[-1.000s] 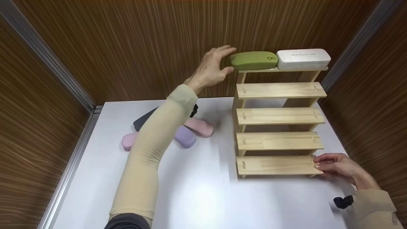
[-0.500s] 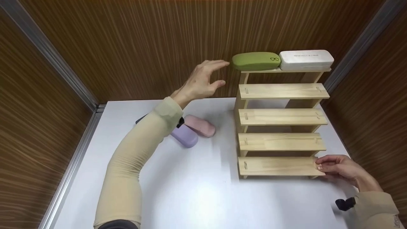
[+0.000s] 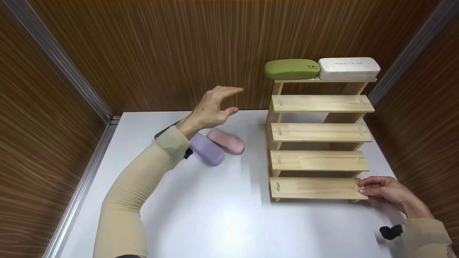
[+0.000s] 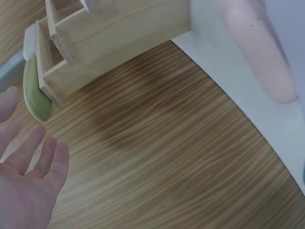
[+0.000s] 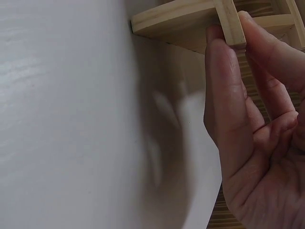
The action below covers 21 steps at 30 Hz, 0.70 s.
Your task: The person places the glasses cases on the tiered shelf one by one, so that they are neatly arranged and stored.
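Observation:
A tiered wooden rack (image 3: pixel 321 132) stands at the right of the head view. On its top tier a green glasses case (image 3: pixel 292 69) and a white glasses case (image 3: pixel 349 68) sit end to end; the lower tiers hold nothing. My left hand (image 3: pixel 211 109) hovers left of the rack, thumb and fingers spread apart, holding nothing. Below it on the table lie a purple case (image 3: pixel 207 149) and a pink case (image 3: pixel 226 141). With thumb and fingers my right hand (image 3: pixel 389 193) pinches the right end of the lowest tier, as the right wrist view shows closely.
The white table (image 3: pixel 222 218) runs back to a brown wood-grain wall (image 3: pixel 172 53); similar panels stand at both sides. A dark case (image 3: pixel 165 131) lies mostly hidden behind the left forearm.
My left hand has drawn away from the green glasses case, moving left and down toward the cases on the table. The right hand keeps its pinch on the rack.

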{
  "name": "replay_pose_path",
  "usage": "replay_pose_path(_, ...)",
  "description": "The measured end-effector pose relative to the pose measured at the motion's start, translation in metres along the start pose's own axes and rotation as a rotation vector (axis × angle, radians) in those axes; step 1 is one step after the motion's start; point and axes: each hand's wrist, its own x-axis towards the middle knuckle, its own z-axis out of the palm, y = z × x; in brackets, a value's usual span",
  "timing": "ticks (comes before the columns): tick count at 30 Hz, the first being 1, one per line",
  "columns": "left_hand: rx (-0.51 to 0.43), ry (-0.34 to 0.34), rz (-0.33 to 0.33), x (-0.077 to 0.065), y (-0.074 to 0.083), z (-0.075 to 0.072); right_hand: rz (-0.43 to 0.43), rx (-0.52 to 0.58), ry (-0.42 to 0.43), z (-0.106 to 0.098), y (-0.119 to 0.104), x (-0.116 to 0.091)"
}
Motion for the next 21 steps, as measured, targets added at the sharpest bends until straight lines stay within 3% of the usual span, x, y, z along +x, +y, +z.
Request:
replay_pose_path(14, 0.004, 0.036, -0.092, -0.065, -0.029, -0.031, 0.003, 0.016, -0.001, 0.002, 0.0, 0.001)
replay_pose_path(21, -0.013, 0.068, -0.19, -0.101, -0.051, -0.043, 0.002, 0.001, 0.007, 0.001, 0.001, 0.0)
